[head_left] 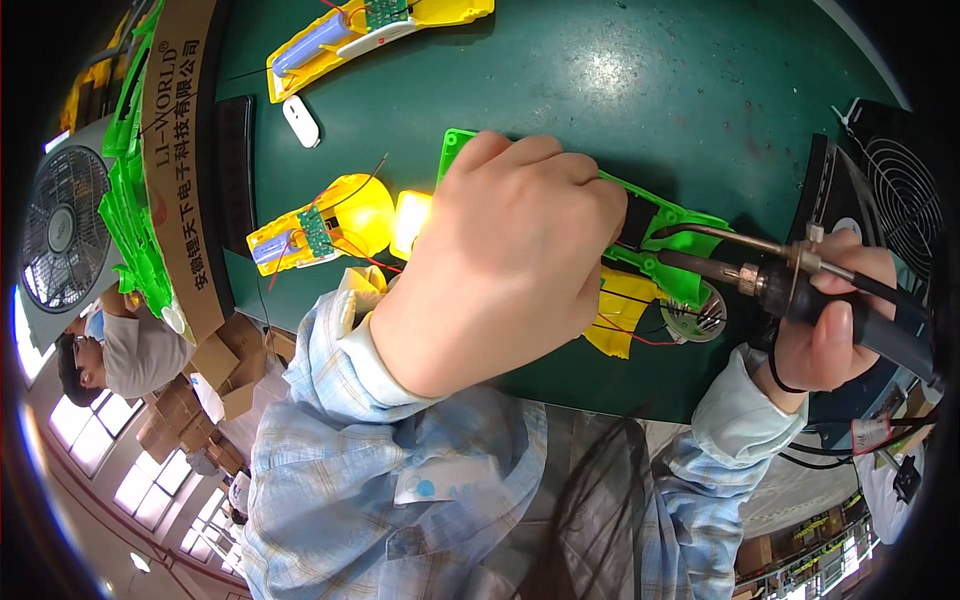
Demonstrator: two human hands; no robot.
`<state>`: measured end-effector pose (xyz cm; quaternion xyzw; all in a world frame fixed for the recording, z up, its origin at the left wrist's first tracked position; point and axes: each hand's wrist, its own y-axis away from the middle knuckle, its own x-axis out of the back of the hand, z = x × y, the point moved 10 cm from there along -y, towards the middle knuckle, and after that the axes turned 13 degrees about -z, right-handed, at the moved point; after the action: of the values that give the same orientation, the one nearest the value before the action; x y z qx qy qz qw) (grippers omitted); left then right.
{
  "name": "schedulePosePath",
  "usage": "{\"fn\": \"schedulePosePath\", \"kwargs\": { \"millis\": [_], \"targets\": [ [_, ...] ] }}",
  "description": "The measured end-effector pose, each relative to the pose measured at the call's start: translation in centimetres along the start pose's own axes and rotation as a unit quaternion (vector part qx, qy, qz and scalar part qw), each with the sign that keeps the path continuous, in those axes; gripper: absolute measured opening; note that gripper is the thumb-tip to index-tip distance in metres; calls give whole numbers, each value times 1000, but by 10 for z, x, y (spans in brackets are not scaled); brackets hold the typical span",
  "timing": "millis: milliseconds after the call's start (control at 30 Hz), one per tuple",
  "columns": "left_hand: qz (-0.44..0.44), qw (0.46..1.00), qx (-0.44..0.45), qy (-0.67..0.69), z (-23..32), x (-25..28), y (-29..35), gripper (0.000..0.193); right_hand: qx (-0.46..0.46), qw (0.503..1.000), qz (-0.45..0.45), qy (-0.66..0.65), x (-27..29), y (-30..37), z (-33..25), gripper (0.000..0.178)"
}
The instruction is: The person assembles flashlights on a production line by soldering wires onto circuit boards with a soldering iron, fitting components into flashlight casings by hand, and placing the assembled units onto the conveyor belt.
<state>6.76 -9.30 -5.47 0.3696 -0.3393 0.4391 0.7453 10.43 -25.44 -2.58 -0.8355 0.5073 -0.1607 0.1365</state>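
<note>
My left hand [530,240] is closed over the middle of a green plastic housing [690,217], knuckles up, with its fingertips hidden. In my right hand [840,320] is a soldering iron [775,290] with a thin metal tube clamped along it. The iron's tip points left, at the housing's right end; I cannot tell whether it touches. Below the housing lie a yellow plastic piece [612,325] and a round pale part [697,318] with wires. Left of my left hand sits a yellow housing [362,215] with a blue cell, a green circuit board and wires.
Another yellow housing [450,12] with a blue cell lies at the far side of the green tabletop [650,90]. Near it is a small white oval piece [300,122]. A cardboard box [185,110] with green parts borders the left; a black fan grille [900,185] stands right.
</note>
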Motion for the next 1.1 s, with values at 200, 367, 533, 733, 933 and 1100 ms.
{"fn": "schedulePosePath", "kwargs": {
  "millis": [200,367,533,733,933,1100],
  "targets": [
    [-20,1000,6,-21,1,-3,-2,5,-4,1000,-6,16,-2,2,3,27],
    [-16,999,6,-35,4,-2,-1,5,-23,1000,-9,6,-8,1,4,27],
    [-20,999,14,-29,1,-4,-1,4,-21,1000,-8,19,-6,2,4,28],
    [-21,999,17,-27,0,-4,0,3,-28,999,-9,20,-7,1,7,29],
    [-16,999,13,-26,1,-3,-1,4,-32,999,3,27,-6,2,9,31],
    [-20,999,18,-22,1,-4,-1,4,-25,999,13,38,-4,3,8,32]
  ]
}}
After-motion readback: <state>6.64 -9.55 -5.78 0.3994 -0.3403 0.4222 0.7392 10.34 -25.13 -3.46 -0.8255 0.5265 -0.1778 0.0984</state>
